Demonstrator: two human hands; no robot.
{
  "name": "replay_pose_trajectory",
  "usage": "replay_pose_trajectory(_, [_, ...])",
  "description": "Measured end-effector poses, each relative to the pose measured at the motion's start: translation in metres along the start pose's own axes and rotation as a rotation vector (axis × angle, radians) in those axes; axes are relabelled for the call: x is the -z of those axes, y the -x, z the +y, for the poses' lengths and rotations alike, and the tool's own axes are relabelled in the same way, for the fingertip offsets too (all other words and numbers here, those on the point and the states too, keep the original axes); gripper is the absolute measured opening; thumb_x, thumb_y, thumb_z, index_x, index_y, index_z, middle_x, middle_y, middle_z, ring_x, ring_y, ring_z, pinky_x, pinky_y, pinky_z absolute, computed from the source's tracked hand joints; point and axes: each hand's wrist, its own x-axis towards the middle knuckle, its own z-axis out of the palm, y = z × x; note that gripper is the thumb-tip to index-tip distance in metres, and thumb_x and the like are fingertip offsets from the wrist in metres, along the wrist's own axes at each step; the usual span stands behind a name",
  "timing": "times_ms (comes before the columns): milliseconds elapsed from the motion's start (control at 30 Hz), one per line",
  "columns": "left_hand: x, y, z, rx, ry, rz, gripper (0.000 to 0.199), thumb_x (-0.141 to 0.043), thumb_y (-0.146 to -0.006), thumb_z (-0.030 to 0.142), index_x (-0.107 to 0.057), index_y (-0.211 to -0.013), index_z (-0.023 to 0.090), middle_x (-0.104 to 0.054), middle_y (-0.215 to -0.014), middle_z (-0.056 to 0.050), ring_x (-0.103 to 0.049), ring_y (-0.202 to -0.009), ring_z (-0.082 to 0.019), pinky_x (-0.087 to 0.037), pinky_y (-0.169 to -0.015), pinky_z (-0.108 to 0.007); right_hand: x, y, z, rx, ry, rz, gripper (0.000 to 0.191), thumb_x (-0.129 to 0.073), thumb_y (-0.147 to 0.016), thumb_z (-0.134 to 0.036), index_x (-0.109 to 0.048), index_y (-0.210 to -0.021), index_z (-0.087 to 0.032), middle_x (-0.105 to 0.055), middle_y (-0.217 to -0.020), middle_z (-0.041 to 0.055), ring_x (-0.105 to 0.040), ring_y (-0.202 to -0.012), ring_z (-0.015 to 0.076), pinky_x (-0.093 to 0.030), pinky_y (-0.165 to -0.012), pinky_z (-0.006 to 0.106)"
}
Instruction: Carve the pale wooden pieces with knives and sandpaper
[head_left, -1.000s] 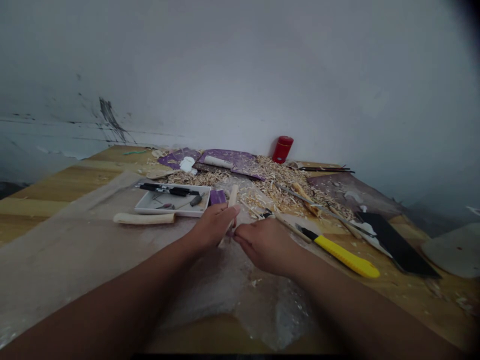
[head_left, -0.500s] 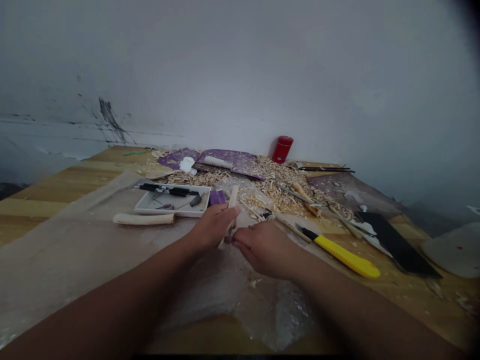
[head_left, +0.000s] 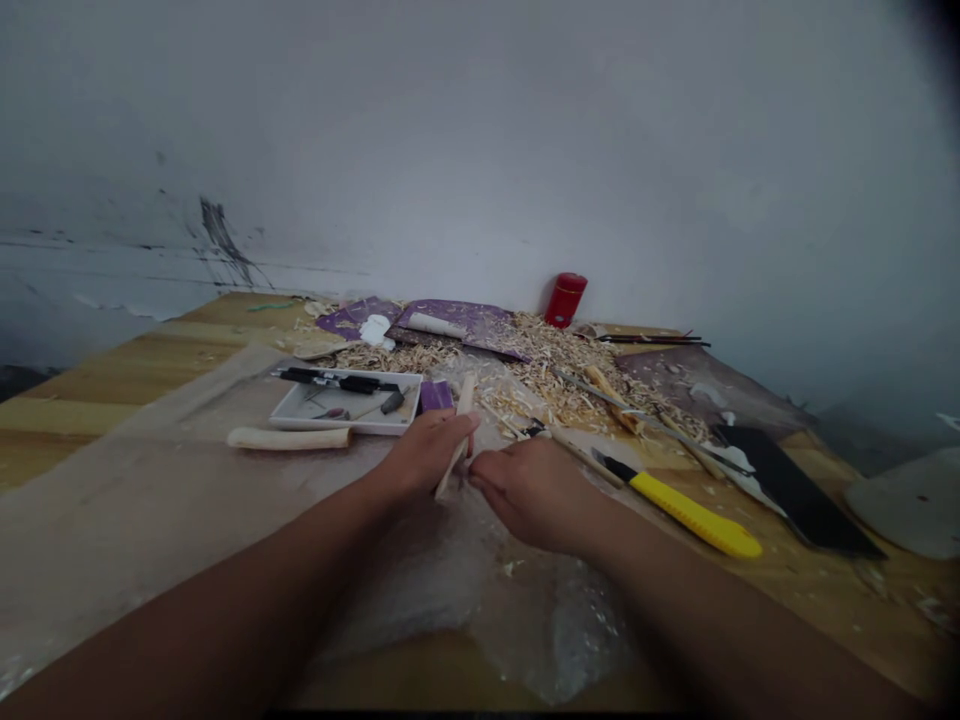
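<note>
My left hand (head_left: 430, 448) is wrapped round a slim pale wooden stick (head_left: 466, 393), which points up and away from me, its lower end showing below the fingers. Just to the right, my right hand (head_left: 536, 490) is closed, its fingertips close to the stick's lower part. Whatever those fingers grip is hidden. Under both hands lies a clear plastic sheet (head_left: 375, 580). A purple block (head_left: 436, 395) sits right beyond my left hand. To the right of my right hand rests a yellow-handled utility knife (head_left: 686, 510).
A white tray (head_left: 281, 418) holds black pens and small tools. In front of it lies a carved wooden handle (head_left: 289, 438). Wood shavings (head_left: 555, 350) heap toward the wall, near a red canister (head_left: 565, 300). A long thin metal file (head_left: 652, 420) and a black slab (head_left: 799, 490) lie right.
My right hand's fingertips have shifted slightly away from the stick's lower end, where a small dark tip showed before. My left hand keeps its hold almost unmoved.
</note>
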Motion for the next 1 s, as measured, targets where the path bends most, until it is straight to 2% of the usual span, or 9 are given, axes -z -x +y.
replay_pose_trajectory(100, [-0.001,0.000,0.000,0.016,0.021,-0.006,0.032,-0.041,-0.074,0.041,-0.044,-0.054,0.016,-0.040,-0.039,0.005,-0.037,-0.031,-0.007,-0.029,-0.033,-0.020,0.003,0.001,0.001,0.076,-0.063,-0.063,0.019,-0.040,-0.082,-0.023,-0.058,-0.077,-0.019,-0.063,-0.065,-0.0005,-0.052,-0.056,0.0099,-0.025,-0.051,0.023])
replay_pose_trajectory(267, [0.001,-0.001,0.001,-0.023,0.021,-0.034,0.033,-0.040,-0.075,0.039,-0.044,-0.051,0.015,-0.043,-0.041,0.003,-0.043,-0.035,-0.009,-0.035,-0.037,-0.020,0.004,0.000,0.001,-0.020,-0.022,0.002,0.023,-0.037,-0.085,-0.025,-0.057,-0.079,-0.017,-0.062,-0.064,0.0007,-0.052,-0.055,0.0104,-0.026,-0.052,0.023])
replay_pose_trajectory(433, [0.000,0.001,0.000,0.014,0.067,-0.025,0.032,-0.041,-0.074,0.041,-0.043,-0.054,0.016,-0.039,-0.038,0.005,-0.035,-0.030,-0.007,-0.026,-0.032,-0.019,0.004,0.001,-0.001,0.083,-0.024,-0.057,0.019,-0.040,-0.082,-0.024,-0.057,-0.075,-0.019,-0.061,-0.063,-0.0002,-0.052,-0.055,0.0107,-0.025,-0.051,0.024])
replay_pose_trajectory(600, [0.002,-0.002,0.000,-0.053,-0.045,-0.011,0.034,-0.043,-0.073,0.040,-0.044,-0.051,0.015,-0.042,-0.041,0.004,-0.041,-0.038,-0.008,-0.033,-0.040,-0.020,-0.002,-0.001,0.000,-0.035,0.048,0.023,0.022,-0.037,-0.083,-0.024,-0.058,-0.078,-0.018,-0.061,-0.061,0.0009,-0.051,-0.051,0.0108,-0.024,-0.049,0.025])
replay_pose_trajectory(800, [0.000,0.000,-0.001,0.027,-0.023,-0.027,0.030,-0.041,-0.074,0.041,-0.043,-0.057,0.017,-0.039,-0.039,0.006,-0.037,-0.032,-0.008,-0.028,-0.035,-0.019,0.001,0.001,-0.003,0.076,-0.071,-0.080,0.018,-0.041,-0.080,-0.022,-0.058,-0.076,-0.017,-0.062,-0.064,0.0011,-0.052,-0.057,0.0116,-0.027,-0.052,0.023])
replay_pose_trajectory(1000, [0.002,-0.001,0.000,-0.065,-0.161,-0.034,0.032,-0.041,-0.074,0.041,-0.044,-0.054,0.016,-0.044,-0.046,0.004,-0.040,-0.041,-0.008,-0.030,-0.042,-0.020,-0.006,0.001,-0.001,-0.050,-0.124,0.099,0.021,-0.037,-0.084,-0.025,-0.057,-0.082,-0.018,-0.062,-0.069,0.0010,-0.052,-0.060,0.0114,-0.028,-0.055,0.024])
